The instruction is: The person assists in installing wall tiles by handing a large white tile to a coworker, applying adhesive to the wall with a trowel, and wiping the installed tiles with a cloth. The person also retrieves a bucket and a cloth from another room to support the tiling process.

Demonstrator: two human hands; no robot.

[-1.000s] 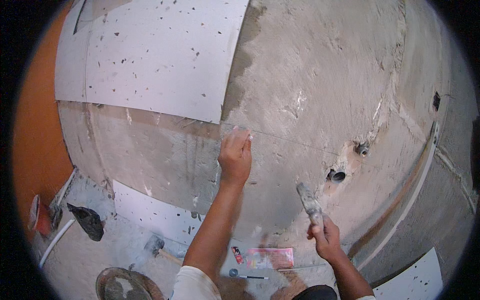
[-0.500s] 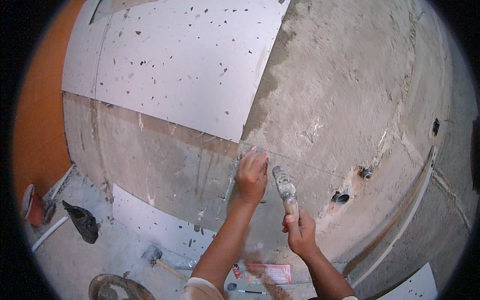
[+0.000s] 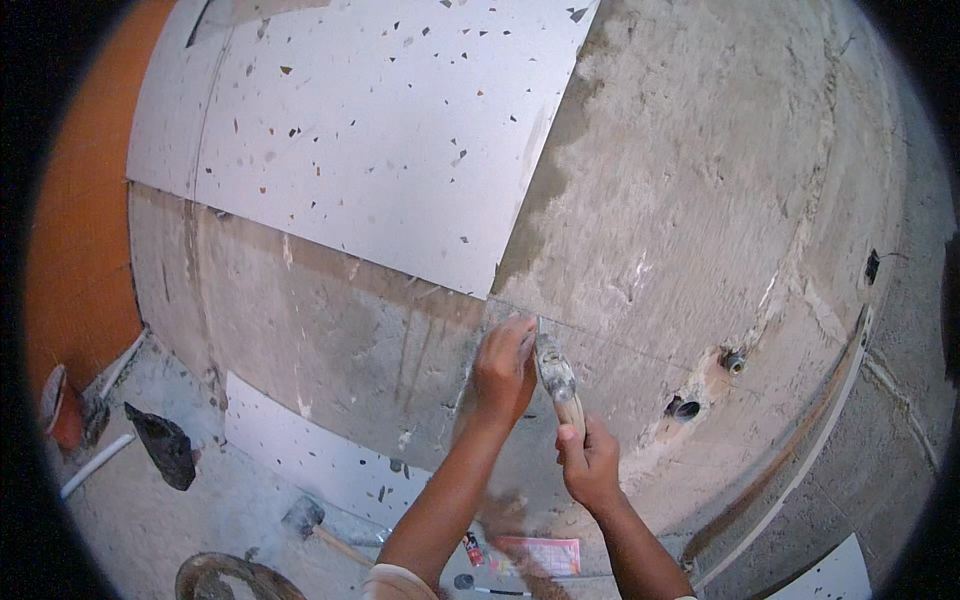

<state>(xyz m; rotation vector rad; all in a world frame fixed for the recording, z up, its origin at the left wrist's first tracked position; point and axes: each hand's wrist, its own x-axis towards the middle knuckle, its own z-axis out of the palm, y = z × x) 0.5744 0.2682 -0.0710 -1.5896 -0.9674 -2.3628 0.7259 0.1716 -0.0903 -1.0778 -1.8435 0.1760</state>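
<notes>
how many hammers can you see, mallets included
2: one hammer in the right hand, and one dark-headed mallet lying on the floor at lower left. Any behind the forearms would be hidden.

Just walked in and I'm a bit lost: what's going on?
A person's right hand grips a hammer, its head close beside the left hand. The left hand is at the bare wall, just below a corner of a speckled white panel. Whether its fingers hold anything is unclear.
</notes>
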